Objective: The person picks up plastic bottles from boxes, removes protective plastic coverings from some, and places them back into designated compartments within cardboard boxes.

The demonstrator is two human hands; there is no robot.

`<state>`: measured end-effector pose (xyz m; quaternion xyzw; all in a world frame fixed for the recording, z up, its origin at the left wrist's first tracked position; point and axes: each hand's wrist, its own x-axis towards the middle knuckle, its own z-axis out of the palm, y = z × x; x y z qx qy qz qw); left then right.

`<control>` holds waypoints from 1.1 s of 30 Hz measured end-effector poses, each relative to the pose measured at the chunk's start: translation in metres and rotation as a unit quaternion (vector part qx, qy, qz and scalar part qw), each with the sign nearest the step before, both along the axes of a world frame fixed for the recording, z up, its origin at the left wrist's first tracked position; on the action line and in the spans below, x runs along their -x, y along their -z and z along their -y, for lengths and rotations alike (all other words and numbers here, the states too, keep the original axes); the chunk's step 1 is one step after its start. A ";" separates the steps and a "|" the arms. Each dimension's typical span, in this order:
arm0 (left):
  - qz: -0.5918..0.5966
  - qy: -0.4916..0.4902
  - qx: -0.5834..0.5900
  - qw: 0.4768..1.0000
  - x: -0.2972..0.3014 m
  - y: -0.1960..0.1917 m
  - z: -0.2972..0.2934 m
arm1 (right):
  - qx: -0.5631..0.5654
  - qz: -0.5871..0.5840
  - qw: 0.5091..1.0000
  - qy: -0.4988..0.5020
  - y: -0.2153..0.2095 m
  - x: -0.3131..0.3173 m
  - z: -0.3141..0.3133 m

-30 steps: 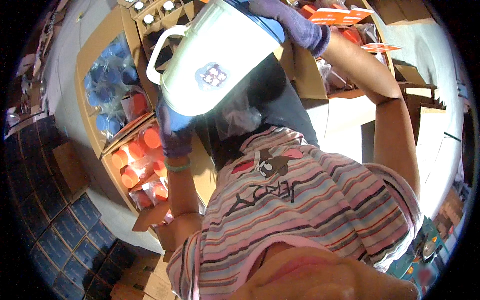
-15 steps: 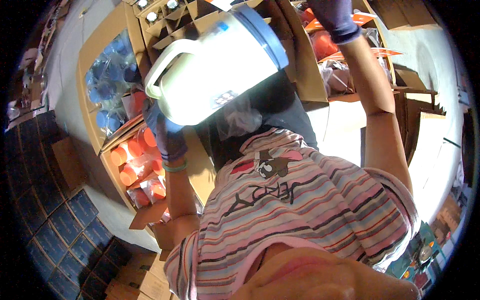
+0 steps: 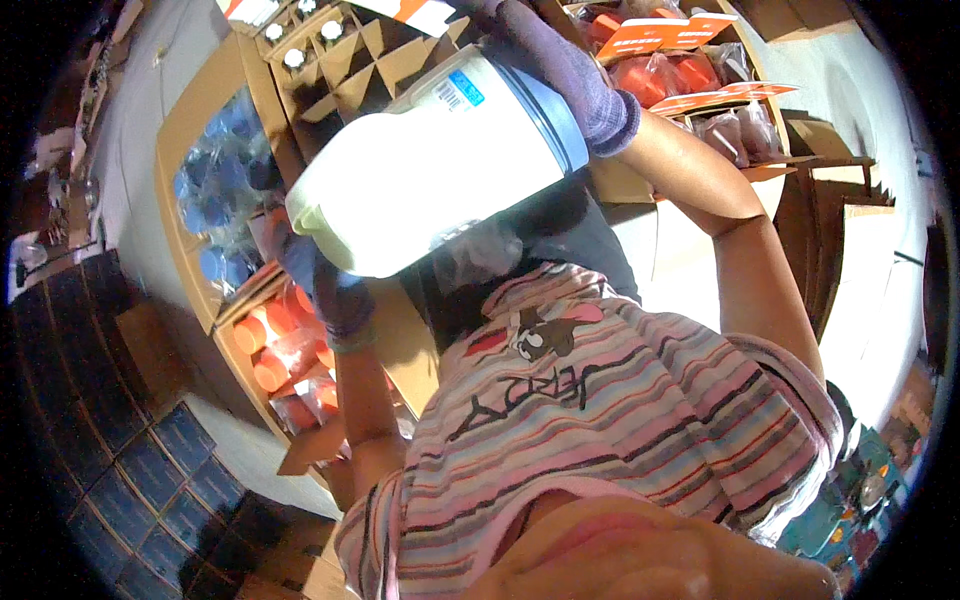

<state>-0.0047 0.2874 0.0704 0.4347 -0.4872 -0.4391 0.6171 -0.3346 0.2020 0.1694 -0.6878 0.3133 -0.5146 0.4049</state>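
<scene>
A white plastic pitcher [image 3: 420, 170] with a blue lid [image 3: 555, 125] lies tilted across the middle, its lid toward the upper right. A small blue and white label [image 3: 465, 90] shows on its side. My left hand [image 3: 325, 285], in a purple-grey glove, is closed on the pitcher's lower left end, some fingers hidden behind it. My right hand [image 3: 550, 65], gloved alike, lies along the lid's upper side. Its fingers stretch toward the upper edge, near a white and orange card [image 3: 420, 12], and their tips are out of sight.
A carton with cardboard dividers [image 3: 370, 80] holds several white-topped items. Left of it are boxes of bagged blue-topped items [image 3: 220, 190] and orange-capped ones [image 3: 272, 330]. At right a carton holds bagged red items [image 3: 665, 78] and orange cards [image 3: 670, 35]. Dark boxes [image 3: 180, 450] are stacked lower left.
My right hand has come left from above the right-hand carton to the pitcher's lid. The pitcher has rolled, so its handle is turned away and the label shows. My left hand stays on it.
</scene>
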 end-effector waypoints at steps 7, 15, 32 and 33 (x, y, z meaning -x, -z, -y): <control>0.228 0.001 0.101 0.968 0.013 -0.023 0.010 | -0.085 0.265 0.918 -0.283 -0.018 0.073 0.012; 0.083 0.007 0.000 0.996 0.000 0.005 -0.006 | -0.069 0.140 0.987 -0.038 0.007 0.029 0.005; 0.219 0.119 -0.048 0.967 -0.017 0.001 0.007 | 0.336 -0.089 0.937 -0.021 0.019 0.020 -0.031; 0.220 0.103 -0.037 0.969 -0.016 0.003 0.008 | 0.333 -0.079 0.939 -0.026 0.017 0.020 -0.033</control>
